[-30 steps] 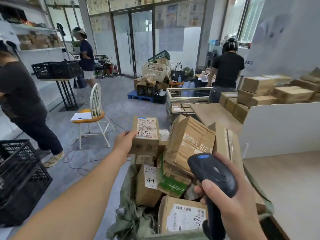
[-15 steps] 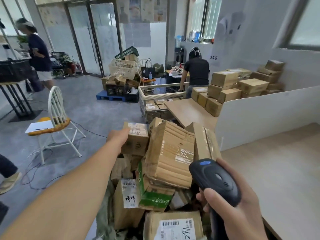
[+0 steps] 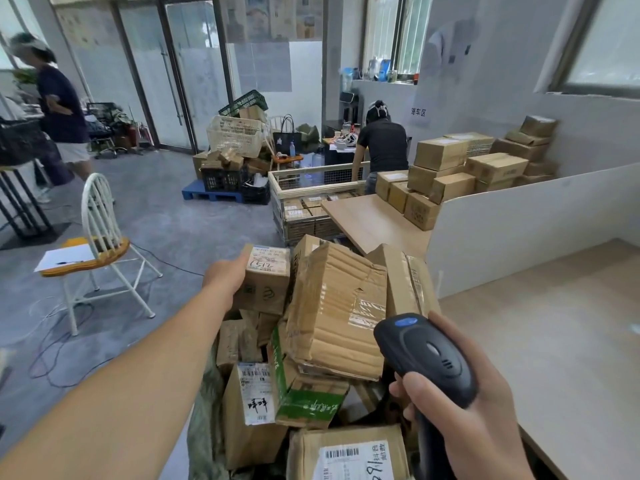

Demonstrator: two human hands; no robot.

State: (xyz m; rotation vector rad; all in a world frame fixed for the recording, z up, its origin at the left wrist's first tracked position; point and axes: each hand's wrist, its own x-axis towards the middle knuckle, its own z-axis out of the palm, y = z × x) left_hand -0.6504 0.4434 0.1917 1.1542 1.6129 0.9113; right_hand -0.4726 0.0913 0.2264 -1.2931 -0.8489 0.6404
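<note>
My left hand grips a small cardboard box with a white label marked 1512, holding it up over a green sack full of parcels. My right hand grips a black barcode scanner low at the right, its head pointing up and forward. A large crumpled carton lies at the top of the pile between both hands. Below it sit a green-printed box and a labelled box marked 18.
A wooden table runs along my right behind a white partition. Stacked cartons and a wire cage stand ahead, with a person bending there. A white chair and floor cables are at left; another person walks far left.
The view has swung to the right, so the chair and the walking person shifted left. My left hand keeps hold of the 1512 box; the scanner stays in my right hand.
</note>
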